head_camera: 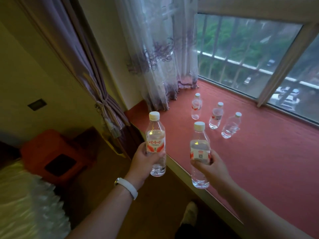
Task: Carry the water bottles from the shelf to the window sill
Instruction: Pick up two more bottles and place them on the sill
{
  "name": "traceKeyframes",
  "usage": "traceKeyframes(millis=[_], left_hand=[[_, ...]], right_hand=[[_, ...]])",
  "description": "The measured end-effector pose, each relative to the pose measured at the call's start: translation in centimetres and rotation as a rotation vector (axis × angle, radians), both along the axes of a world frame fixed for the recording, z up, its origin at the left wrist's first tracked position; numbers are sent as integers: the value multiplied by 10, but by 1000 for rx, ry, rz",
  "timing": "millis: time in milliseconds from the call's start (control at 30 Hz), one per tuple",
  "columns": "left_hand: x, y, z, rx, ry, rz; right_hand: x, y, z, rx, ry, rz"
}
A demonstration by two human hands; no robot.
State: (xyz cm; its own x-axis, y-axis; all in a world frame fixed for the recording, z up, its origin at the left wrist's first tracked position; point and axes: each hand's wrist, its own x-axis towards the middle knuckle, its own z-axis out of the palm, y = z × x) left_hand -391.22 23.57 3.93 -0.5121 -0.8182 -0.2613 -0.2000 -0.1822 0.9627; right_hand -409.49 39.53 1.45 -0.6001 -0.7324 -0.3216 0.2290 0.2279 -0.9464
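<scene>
My left hand [146, 161] and right hand [209, 167] are each gripping a clear, white-capped, red-labelled bottle [155, 144] [200, 154] upright near the red window sill [259, 161].

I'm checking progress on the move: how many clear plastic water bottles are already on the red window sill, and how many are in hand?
Clear plastic water bottles standing on the red window sill: 3
Held in left hand: 1
Held in right hand: 1
Total: 5

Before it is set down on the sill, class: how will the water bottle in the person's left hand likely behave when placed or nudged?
The bottle in the left hand looks full of water, so probably heavy for its size. It is tall with a narrow base, so a nudge on the red sill might tip it. Its clear, thin-looking plastic may flex slightly under the left hand.
</scene>
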Motion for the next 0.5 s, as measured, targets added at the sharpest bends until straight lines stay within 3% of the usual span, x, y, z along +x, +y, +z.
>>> traceKeyframes(millis=[500], left_hand=[[-130,-113,-9,35,-47,-153]], right_hand=[[-117,-88,-5,12,71,-79]])
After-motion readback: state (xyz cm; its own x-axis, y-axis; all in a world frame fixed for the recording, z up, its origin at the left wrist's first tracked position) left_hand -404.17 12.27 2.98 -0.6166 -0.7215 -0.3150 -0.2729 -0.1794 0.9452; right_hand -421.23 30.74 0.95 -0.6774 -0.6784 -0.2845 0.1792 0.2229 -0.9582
